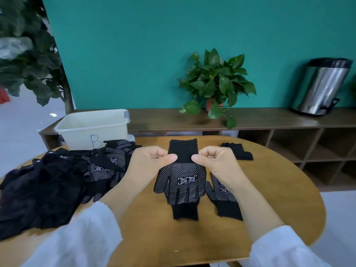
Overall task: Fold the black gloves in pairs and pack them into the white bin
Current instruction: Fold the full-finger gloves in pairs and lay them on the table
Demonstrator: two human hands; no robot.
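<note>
White sleeves (81, 236) frame the bottom of the view, and a round wooden table (154, 234) is spread beneath them. Just beyond the forearms a dotted glove (182, 182) is held up by its cuff, fingers hanging toward the camera, with a second cuff showing below it, so two gloves appear to be stacked. The cuff is pinched at its left edge by the left hand (152, 160) and at its right edge by the right hand (213, 160), thumb against curled fingers in each case. Beside it, partly under the right wrist, another glove (223, 197) is laid flat. To the left a loose heap of black gloves (57, 182) is piled, and a folded dark bundle (238, 151) is set well apart on the far right of the table.

For a clean fold, the two cuffs would best be kept level and the edges squared before the pair is doubled over, so that no fingers stick out.

Farther back, at the table's far left, the white bin (92, 128) is standing, marked with a blue letter; its inside cannot be seen. Behind it a potted plant (215, 83) and a steel can (321, 87) are placed on a low shelf (269, 118).
</note>
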